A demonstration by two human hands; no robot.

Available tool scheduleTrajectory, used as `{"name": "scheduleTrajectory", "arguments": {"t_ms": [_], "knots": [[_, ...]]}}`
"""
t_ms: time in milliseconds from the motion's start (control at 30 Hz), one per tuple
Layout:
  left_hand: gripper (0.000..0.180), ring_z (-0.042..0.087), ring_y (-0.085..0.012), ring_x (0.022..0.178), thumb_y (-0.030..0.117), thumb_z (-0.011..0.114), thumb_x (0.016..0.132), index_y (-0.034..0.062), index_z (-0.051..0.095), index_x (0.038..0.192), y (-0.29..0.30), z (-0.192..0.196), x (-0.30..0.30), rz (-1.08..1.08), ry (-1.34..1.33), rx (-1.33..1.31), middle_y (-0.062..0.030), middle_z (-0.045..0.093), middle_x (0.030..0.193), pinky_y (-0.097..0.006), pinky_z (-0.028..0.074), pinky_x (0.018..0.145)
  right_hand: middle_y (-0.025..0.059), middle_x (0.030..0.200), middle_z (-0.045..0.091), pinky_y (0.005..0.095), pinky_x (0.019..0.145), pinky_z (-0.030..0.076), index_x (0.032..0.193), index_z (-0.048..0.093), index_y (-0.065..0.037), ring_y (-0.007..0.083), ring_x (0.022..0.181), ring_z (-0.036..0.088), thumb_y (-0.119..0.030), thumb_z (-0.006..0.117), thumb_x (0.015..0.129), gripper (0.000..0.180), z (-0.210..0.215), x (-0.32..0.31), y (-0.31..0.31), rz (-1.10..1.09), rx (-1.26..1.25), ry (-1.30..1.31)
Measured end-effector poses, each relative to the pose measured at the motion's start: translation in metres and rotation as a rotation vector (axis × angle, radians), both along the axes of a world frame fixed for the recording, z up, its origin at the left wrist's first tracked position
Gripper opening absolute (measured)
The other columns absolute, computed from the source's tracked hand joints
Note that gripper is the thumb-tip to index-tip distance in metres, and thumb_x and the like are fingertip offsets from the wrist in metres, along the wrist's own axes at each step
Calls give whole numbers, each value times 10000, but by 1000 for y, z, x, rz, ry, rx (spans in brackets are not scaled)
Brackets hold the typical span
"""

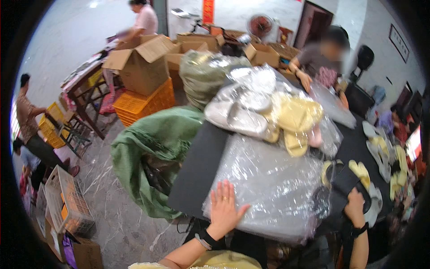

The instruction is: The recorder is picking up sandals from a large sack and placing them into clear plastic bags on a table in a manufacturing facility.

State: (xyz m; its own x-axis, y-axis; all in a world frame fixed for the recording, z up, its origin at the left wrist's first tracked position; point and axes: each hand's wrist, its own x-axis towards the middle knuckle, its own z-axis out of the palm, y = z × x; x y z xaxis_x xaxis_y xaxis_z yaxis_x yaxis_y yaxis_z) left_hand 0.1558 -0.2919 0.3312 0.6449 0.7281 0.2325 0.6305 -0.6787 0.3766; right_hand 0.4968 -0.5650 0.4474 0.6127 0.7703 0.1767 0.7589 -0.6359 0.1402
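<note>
My left hand (226,207) lies flat with fingers spread on a stack of clear plastic bags (264,179) at the front of the dark table (197,166). My right hand (355,207) is closed on a black slipper (348,181) at the right of the stack. Near that hand lie a yellow slipper (359,172) and a pale grey slipper (374,201). Beyond the bags rises a pile of slippers wrapped in clear plastic, with a grey pair (235,117) and a yellow pair (295,119) in front.
A green woven sack (152,134) stands against the table's left side, with a full sack (201,76) behind it. Cardboard boxes (143,67) sit on orange crates (145,103). Across the table a person (322,58) handles clear plastic. More slippers (380,148) line the right edge.
</note>
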Motion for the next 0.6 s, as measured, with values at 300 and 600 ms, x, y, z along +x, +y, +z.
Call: {"name": "scheduleTrajectory", "arguments": {"t_ms": [300,600], "knots": [[683,288,-329,1351,412,599,840,4,401,1351,10,-4,3,-130,-44,133,-172,353,1433,-508,154,1098,190,1094,589,336,913,401,1155,530,57,277,1050,546,-125,624,780,428,95,-10,-30,-91,566,138],[586,328,-308,1316,421,456,915,37,395,1354,4,-38,-29,-301,-118,-192,-167,353,1421,-438,240,1085,229,916,557,455,714,494,781,588,13,395,816,589,-88,635,634,185,17,-208,207,618,103,677]]}}
